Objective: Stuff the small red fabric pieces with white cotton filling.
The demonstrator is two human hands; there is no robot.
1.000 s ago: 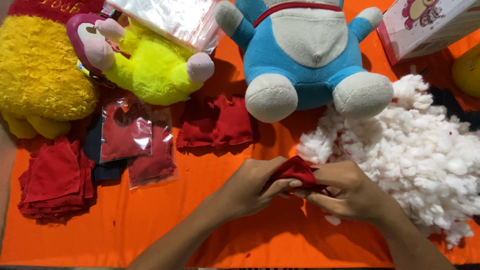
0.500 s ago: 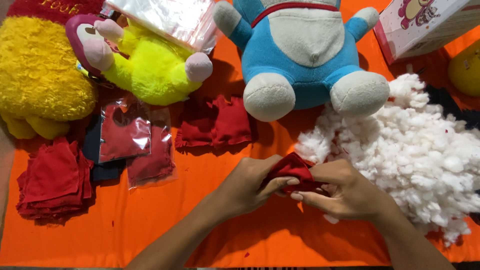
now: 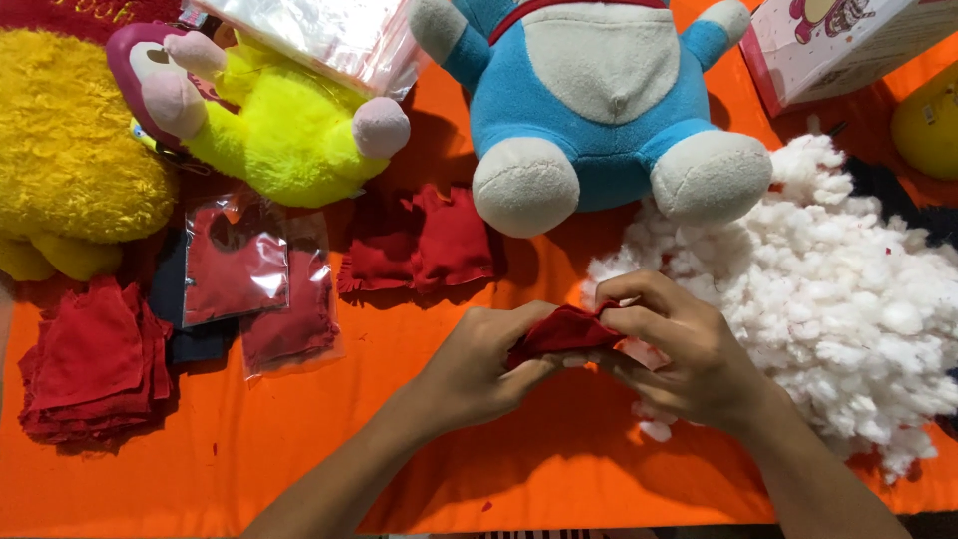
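An orange cloth (image 3: 299,469) covers our table. At far left we see one stack of red squares (image 3: 90,364), then two clear bags (image 3: 259,289) of red pieces, then one loose red pile (image 3: 424,245). Above sit three plush toys: yellow (image 3: 60,170), lime-green (image 3: 284,130) and blue (image 3: 599,100). Low in the middle, our left hand (image 3: 479,364) and right hand (image 3: 679,349) both pinch one red fabric piece (image 3: 559,331), its long axis running left to right, slightly rising rightward. Just right lies one heap of white stuffing (image 3: 848,309), touching the right hand; a pink box (image 3: 838,40) stands above.
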